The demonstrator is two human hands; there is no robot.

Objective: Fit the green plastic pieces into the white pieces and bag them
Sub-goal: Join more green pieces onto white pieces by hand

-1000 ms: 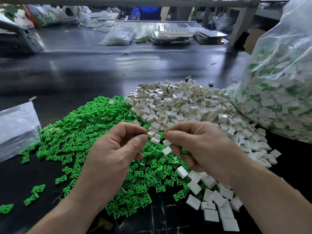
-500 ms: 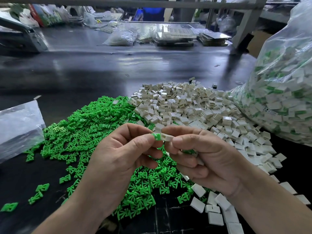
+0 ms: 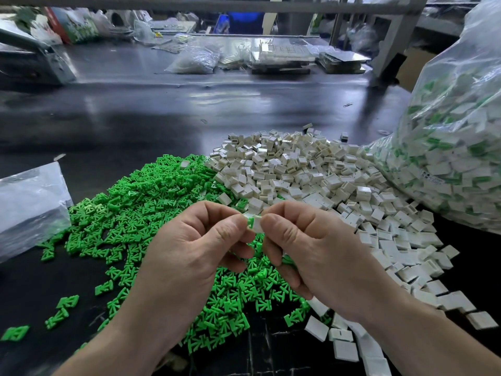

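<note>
Green piece [image 3: 250, 222] sits deeper in white piece [image 3: 258, 222] than 0.5 s ago, left hand [image 3: 195, 256] pinching it, right hand [image 3: 320, 256] pinching the white one, at white heap's [image 3: 298, 172] 6 o'clock; judged nearly seated, bagging next.

I see a small-parts assembly workshop: loose heaps of green plastic pieces [image 3: 151, 213] and white pieces [image 3: 298, 169] on a long dark counter [image 3: 162, 112], a bulging clear bag [image 3: 447, 147] of them, and stacked trays [image 3: 282, 57] beyond.

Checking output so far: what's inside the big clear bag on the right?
The clear bag holds white pieces, many with green pieces fitted, seen through the plastic. Those deeper inside are covered.
</note>
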